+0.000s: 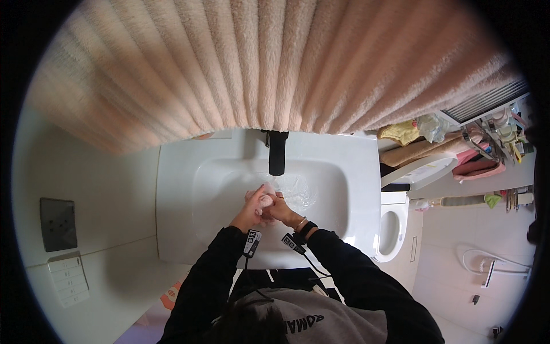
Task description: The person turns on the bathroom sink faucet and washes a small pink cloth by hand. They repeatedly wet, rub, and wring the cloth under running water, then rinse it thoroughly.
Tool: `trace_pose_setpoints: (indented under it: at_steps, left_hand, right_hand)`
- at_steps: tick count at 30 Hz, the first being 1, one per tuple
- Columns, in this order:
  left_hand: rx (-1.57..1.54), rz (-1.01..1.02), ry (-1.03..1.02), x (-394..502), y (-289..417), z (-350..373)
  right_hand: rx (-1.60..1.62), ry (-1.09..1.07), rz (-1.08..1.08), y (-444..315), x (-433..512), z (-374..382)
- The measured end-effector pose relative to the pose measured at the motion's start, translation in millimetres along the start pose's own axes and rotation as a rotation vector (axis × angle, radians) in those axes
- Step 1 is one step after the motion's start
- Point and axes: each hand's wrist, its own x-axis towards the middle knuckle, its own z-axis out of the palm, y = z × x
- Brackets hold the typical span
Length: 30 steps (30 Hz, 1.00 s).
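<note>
My left hand (248, 214) and my right hand (280, 210) are together over a white washbasin (331, 215). Between them they grip a small pale pink item (266, 201), probably a wet cloth, bunched up and partly hidden by the fingers. Just above it is the black faucet (277, 159), and clear water (298, 193) ripples in the basin to the right of my hands. On my right wrist are a black band (307, 229) and a thin bracelet. Small black cabled devices (252, 243) hang by both wrists.
Pleated pink plush fabric (266, 64) hangs beyond the basin. To the right stands a white toilet (391, 234) with its lid raised, below hanging towels (423, 150). A wall socket (57, 224) and a switch panel (68, 279) are at left. A shower fixture (490, 273) is far right.
</note>
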Motion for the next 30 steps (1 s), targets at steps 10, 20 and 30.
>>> trace_pose_setpoints:
  at_steps: [10, 20, 30]
  left_hand:
    - [-0.095, 0.123, -0.108, -14.1, -3.8, 2.2]
    - [-0.1, 0.323, -0.103, 4.5, -10.3, -3.1]
    - [-0.091, 0.366, -0.027, 0.6, -11.4, 11.3]
  right_hand:
    - [0.792, -0.19, 0.105, -56.9, -35.6, -13.7]
    - [0.79, -0.272, 0.161, -63.0, -35.6, -24.1]
    - [0.813, -0.241, 0.226, -39.8, -29.8, -24.9]
